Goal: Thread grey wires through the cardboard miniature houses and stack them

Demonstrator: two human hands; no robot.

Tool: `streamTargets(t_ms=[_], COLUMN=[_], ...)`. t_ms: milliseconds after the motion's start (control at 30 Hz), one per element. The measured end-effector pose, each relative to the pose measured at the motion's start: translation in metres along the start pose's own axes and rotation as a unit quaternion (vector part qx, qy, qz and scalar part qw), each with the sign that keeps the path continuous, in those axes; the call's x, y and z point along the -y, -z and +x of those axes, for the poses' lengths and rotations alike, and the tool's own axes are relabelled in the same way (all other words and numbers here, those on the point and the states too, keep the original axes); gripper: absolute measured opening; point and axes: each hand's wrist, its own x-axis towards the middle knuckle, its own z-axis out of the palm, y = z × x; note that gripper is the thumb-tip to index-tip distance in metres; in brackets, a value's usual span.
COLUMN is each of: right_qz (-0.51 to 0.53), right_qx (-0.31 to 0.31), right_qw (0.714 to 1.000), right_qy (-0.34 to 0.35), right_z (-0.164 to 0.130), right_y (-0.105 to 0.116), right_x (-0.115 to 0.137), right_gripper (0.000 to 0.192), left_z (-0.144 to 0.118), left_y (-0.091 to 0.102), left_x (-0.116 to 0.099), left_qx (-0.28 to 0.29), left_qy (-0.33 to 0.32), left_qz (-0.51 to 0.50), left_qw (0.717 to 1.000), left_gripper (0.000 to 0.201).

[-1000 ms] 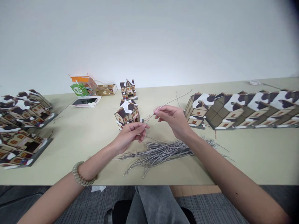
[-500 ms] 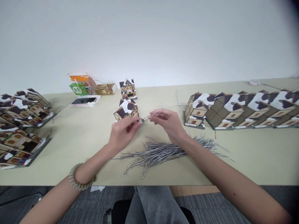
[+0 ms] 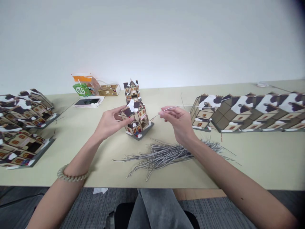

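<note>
Left hand (image 3: 110,122) grips the little house (image 3: 136,120) just behind the wire pile (image 3: 166,155) on the bench (image 3: 262,159), right hand (image 3: 177,122) pinches one wire (image 3: 181,107) at its side, not yet fitted, many wires left.

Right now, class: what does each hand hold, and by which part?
The left hand grips the small paper house by its side wall; the right hand pinches a thin grey wire near its lower end.
</note>
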Motion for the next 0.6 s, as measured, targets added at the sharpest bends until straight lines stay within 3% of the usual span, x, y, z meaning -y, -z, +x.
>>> streamTargets(t_ms=[100, 233, 433, 600], right_qz=[-0.001, -0.032, -0.203, -0.201], right_qx=[0.0, -0.012, -0.039, -0.039], right_qw=[1.0, 0.998, 0.95, 0.942], right_qy=[0.012, 0.061, 0.234, 0.265], right_z=[0.0, -0.002, -0.009, -0.013], right_y=[0.0, 0.001, 0.003, 0.002], right_x=[0.002, 0.003, 0.014, 0.019], right_gripper=[0.021, 0.017, 0.003, 0.004], left_z=[-0.005, -0.013, -0.021, -0.025], left_y=[-0.017, -0.042, -0.059, -0.062], left_x=[-0.008, -0.012, -0.01, -0.013], left_qx=[0.049, 0.092, 0.074, 0.053], left_qy=[0.046, 0.087, 0.108, 0.1], left_qz=[-0.151, -0.245, -0.309, -0.32], left_qw=[0.986, 0.961, 0.942, 0.941], left_gripper=[0.068, 0.058, 0.049, 0.053])
